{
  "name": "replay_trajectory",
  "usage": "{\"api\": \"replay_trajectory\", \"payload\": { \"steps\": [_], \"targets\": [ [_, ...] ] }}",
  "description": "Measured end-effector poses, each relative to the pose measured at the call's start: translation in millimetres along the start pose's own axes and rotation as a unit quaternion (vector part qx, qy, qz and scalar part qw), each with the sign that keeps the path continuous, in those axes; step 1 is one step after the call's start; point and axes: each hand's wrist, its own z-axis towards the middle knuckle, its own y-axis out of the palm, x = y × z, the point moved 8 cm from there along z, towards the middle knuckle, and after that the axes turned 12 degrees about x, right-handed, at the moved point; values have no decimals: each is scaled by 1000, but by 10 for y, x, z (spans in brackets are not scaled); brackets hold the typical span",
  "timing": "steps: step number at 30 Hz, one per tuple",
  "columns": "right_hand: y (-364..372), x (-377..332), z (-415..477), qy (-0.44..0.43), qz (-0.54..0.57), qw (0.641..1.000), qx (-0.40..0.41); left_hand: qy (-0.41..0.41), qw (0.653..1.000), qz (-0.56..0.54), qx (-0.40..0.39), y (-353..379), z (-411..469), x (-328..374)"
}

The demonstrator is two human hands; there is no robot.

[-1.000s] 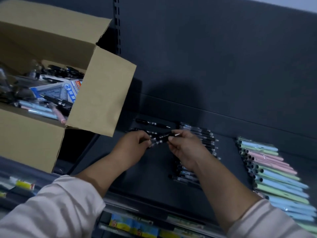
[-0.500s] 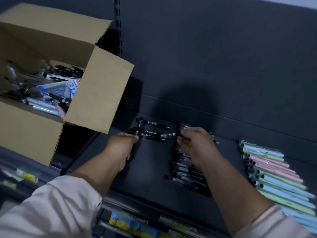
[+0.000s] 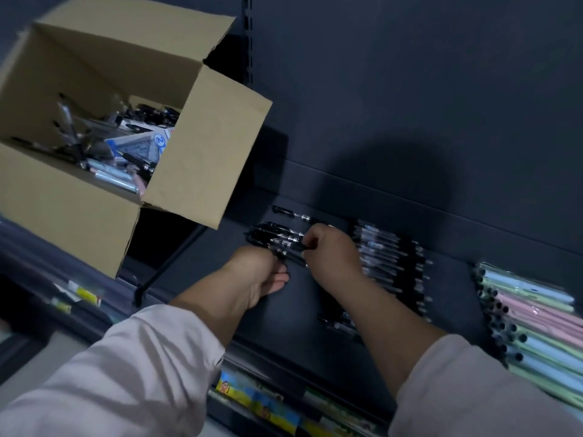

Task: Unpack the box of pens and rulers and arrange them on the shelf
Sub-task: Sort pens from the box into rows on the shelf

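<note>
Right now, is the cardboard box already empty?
No, pens and a blue-and-white packet lie inside the cardboard box.

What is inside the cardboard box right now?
The cardboard box holds a jumble of black pens, pale wrapped pens and a blue-and-white packet. Its front wall and right flap cover the lower layers, so what lies beneath cannot be seen.

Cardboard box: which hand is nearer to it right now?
Left. The left hand, holding the black pens, sits just below and right of the cardboard box flap; the right hand pinches the same pens farther right.
</note>
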Motion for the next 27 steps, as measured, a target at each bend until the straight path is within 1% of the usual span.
{"api": "replay_trajectory", "payload": {
  "steps": [1,3,4,5,6,7,8,9,11,12,13,14,16,18,19,21,22,23,27],
  "targets": [
    [8,-25,4,-14,-12,1000,-6,9,1000,7,-1,-20,-25,3],
    [-35,-72,0,-24,4,1000,1,44,999,30,5,-69,-68,50],
    [-90,-97,-7,-27,16,999,12,87,994,59,17,-107,-89,111],
    [-156,-127,-11,-32,22,999,25,157,980,115,32,-141,-125,212],
    [-233,-159,-16,-39,21,998,41,245,948,197,48,-155,-195,337],
    [-319,-197,-23,-48,16,997,58,329,897,289,65,-144,-297,453],
    [-415,-238,-37,-60,8,995,78,401,837,364,82,-109,-411,548],
    [-516,-286,-55,-73,-3,993,97,462,781,411,90,-57,-543,630],
    [-705,-387,-114,-99,-36,986,128,572,676,452,104,49,-837,759],
    [-789,-443,-144,-107,-51,983,140,621,632,450,109,89,-987,813],
    [-861,-507,-177,-113,-61,980,149,663,601,434,106,105,-1132,861],
    [-921,-581,-209,-118,-67,978,156,696,578,414,99,97,-1269,901],
    [-1010,-766,-280,-130,-80,974,168,744,546,377,79,15,-1483,975],
    [-1078,-990,-360,-141,-90,968,187,772,526,350,74,-160,-1613,1071],
    [-1102,-1115,-406,-142,-91,965,201,780,520,340,77,-284,-1639,1132],
    [-1113,-1380,-512,-139,-85,959,232,783,521,329,85,-595,-1613,1267],
    [-1082,-1530,-567,-136,-78,957,244,780,522,333,89,-776,-1568,1331],
    [-1020,-1697,-621,-135,-70,956,250,781,515,341,97,-968,-1512,1397],
    [-540,-2448,-725,-161,-49,957,235,778,487,379,118,-1777,-1140,1649]
  ]
}}
